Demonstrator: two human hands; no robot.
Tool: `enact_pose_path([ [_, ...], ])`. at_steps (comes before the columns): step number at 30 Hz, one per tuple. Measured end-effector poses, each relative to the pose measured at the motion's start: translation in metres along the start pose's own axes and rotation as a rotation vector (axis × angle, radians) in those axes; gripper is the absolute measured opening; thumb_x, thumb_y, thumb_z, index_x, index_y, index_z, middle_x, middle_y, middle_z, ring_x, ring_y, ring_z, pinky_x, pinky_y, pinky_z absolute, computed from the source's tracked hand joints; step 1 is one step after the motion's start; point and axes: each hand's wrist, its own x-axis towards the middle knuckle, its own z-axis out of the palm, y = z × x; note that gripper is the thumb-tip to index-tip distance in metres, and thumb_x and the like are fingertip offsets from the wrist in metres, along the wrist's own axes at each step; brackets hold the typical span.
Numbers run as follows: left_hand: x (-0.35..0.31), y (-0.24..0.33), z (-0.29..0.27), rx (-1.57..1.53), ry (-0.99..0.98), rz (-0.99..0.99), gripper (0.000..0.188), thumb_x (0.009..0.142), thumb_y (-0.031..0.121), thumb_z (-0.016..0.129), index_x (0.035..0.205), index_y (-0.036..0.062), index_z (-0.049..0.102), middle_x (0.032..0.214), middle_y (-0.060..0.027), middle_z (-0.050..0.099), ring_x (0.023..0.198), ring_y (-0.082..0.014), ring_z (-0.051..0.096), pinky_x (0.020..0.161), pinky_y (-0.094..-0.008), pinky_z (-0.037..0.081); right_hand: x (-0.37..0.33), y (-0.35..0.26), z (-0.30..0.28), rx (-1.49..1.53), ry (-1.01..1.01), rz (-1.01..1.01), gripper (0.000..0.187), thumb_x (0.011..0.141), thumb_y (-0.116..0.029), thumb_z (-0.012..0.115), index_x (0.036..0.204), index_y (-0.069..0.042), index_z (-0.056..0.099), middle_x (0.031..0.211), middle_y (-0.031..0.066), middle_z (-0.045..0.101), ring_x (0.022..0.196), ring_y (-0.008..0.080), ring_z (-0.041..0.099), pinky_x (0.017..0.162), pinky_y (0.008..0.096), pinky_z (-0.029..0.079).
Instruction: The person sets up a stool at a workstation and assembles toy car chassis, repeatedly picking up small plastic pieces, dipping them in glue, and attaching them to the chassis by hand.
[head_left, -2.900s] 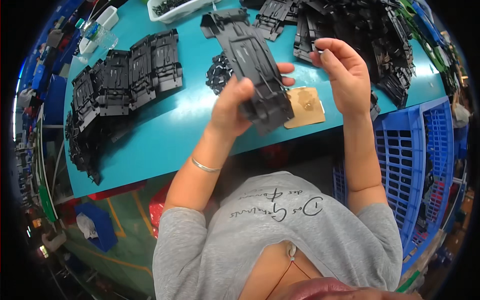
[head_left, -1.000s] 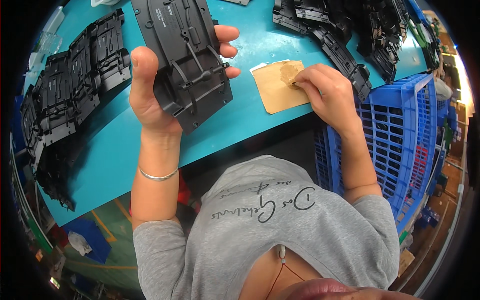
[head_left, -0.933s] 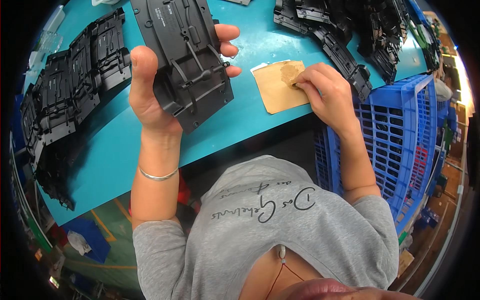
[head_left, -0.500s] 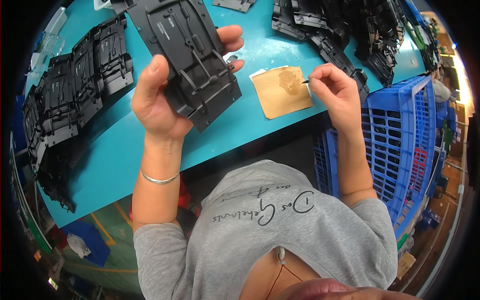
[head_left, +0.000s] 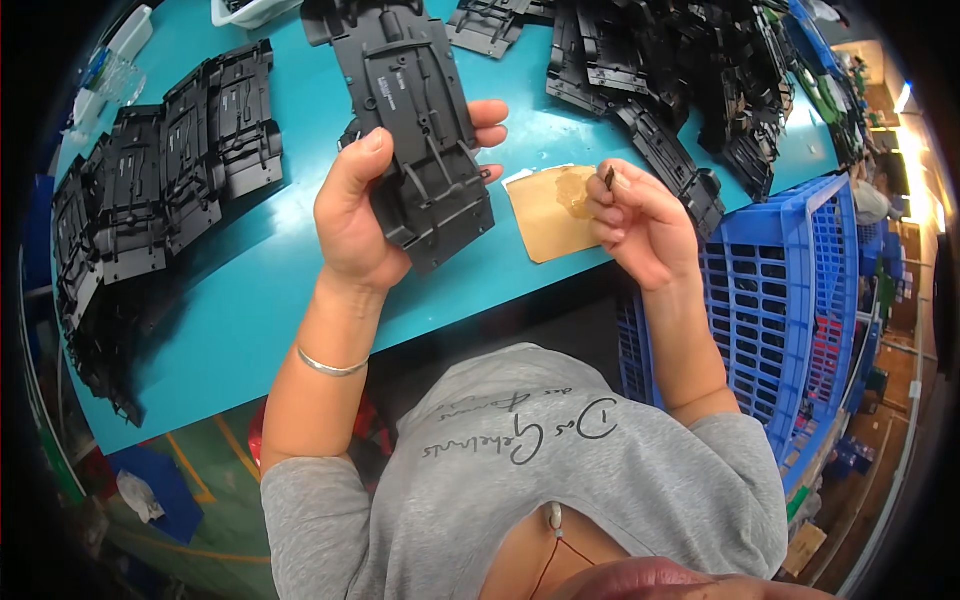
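Observation:
My left hand is wrapped round the edges of a black moulded plastic chassis plate, with the thumb on its near left side and fingertips showing past its right side. The plate is held up above the table, its ribbed face toward me. To the right, my right hand pinches a small dark piece between thumb and forefinger; its exact kind is too small to tell. Just behind that hand lies a tan square of card with a shiny brownish patch, partly covered by my fingers.
Several similar black plates lie in a row on the turquoise table at left. A pile of black parts covers the back right. A blue plastic crate stands against the right edge. A white tray sits at the back.
My left hand has carried the chassis plate a little to the right and turned it more upright. The right hand has drawn back from the card's patch, lifting the small dark piece.

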Motion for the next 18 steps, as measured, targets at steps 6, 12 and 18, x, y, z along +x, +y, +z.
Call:
enact_pose_path([
  [6, 0.002, 0.0, 0.0, -0.02, -0.018, 0.022, 0.057, 0.096, 0.038, 0.038, 0.126, -0.0092, 0.048, 0.126, -0.0269, 0.054, 0.113, -0.0322, 0.057, 0.094, -0.0428, 0.049, -0.002, -0.007, 0.01, -2.117, 0.394, -0.836, 0.002, 0.082, -0.004, 0.059, 0.084, -0.003, 0.06, 0.071, 0.0098, 0.062, 0.061, 0.0229, 0.062, 0.057, 0.0298, 0.048],
  [12, 0.001, 0.0, 0.001, 0.118, -0.005, -0.004, 0.07, 0.093, 0.047, 0.045, 0.136, -0.0076, 0.036, 0.134, -0.0323, 0.044, 0.119, -0.0362, 0.052, 0.099, -0.0489, 0.046, -0.006, 0.01, 0.053, -1.433, 0.094, -0.876, 0.01, 0.073, 0.008, 0.065, 0.081, 0.0, 0.064, 0.075, 0.0114, 0.065, 0.062, 0.0203, 0.062, 0.059, 0.0269, 0.049],
  [18, 0.0, -0.008, 0.004, 0.245, 0.057, 0.069, 0.065, 0.092, 0.044, 0.045, 0.132, -0.007, 0.042, 0.13, -0.0268, 0.05, 0.116, -0.0309, 0.054, 0.097, -0.0421, 0.048, 0.01, 0.048, 0.082, -1.396, -0.087, -1.259, 0.024, 0.061, 0.002, 0.076, 0.081, -0.005, 0.066, 0.085, 0.0064, 0.063, 0.07, 0.0222, 0.061, 0.059, 0.0311, 0.049],
])
